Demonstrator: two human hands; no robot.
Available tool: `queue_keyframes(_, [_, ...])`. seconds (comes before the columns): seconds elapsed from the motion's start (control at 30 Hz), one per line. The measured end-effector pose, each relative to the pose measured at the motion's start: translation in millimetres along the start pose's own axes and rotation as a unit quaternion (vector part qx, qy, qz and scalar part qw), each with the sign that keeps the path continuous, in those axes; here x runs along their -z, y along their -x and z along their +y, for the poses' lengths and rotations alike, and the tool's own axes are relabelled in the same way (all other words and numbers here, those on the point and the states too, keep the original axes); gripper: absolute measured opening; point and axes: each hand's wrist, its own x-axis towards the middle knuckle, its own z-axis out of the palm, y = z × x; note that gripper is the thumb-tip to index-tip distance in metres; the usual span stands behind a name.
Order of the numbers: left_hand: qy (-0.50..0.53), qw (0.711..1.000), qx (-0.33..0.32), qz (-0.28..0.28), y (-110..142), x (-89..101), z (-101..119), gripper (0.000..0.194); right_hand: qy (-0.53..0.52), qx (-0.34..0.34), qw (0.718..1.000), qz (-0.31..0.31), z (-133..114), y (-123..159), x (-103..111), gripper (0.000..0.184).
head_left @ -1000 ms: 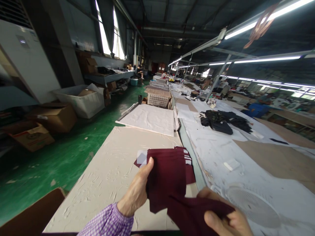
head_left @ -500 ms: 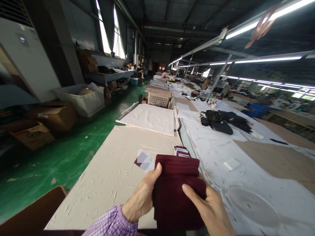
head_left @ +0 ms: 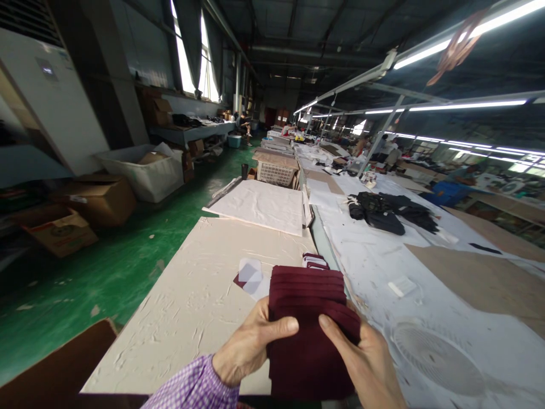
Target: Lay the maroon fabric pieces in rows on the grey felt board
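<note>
Head view, garment workshop. Main item: a folded stack of maroon cloth [head_left: 309,324], at lower centre of the frame, held above a cream-topped table [head_left: 183,284]. Left hand [head_left: 251,346] grasped the stack's left side, thumb laid across its face. Right hand [head_left: 361,363] grasped its right side, fingers pressed over the cloth. Neither hand had released it. A purple checked sleeve [head_left: 191,383] ran from the left wrist and was cut off by the bottom edge.

Just beyond the stack, and partly hidden by it, sat a smaller pile of maroon pieces with white tags [head_left: 315,261]. To its left, a pale translucent square [head_left: 250,275] lay over a maroon scrap on the table.

Containers: a large white bin [head_left: 140,179], left of centre, held cardboard and pale sheets. A white lattice crate [head_left: 276,173], at the far end of the table, was topped by cardboard, its contents not visible. Open cardboard boxes [head_left: 97,199] stood on the green floor [head_left: 106,278] at left, their contents hard to make out. A brown carton [head_left: 55,363] at lower left was cut off by the frame.

Hard to identify: a round, ribbed white disc [head_left: 438,358] at lower right, partly blurred. A heap of black garments [head_left: 383,213] on the neighbouring table showed no clear shapes. Distant figures along the right-hand benches were too small to tell apart
</note>
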Motion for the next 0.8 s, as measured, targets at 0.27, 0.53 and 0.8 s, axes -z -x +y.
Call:
queue_keyframes(0.27, [0.023, 0.996, 0.030, 0.077, -1.1, 0.0, -7.5, 0.026, 0.007, -0.005, 0.999, 0.046, 9.9, 3.8, -7.9, 0.036])
queue_keyframes(0.53, [0.027, 0.995, 0.039, 0.083, 2.2, 4.8, -1.3, 0.030, -0.072, 0.045, 0.996, 0.017, 23.7, 14.3, -1.0, 0.039])
queue_keyframes(0.8, [0.017, 0.996, 0.037, 0.078, 4.9, 7.7, -1.2, 0.029, -0.053, 0.031, 0.996, 0.061, 20.0, 10.0, -5.2, 0.023])
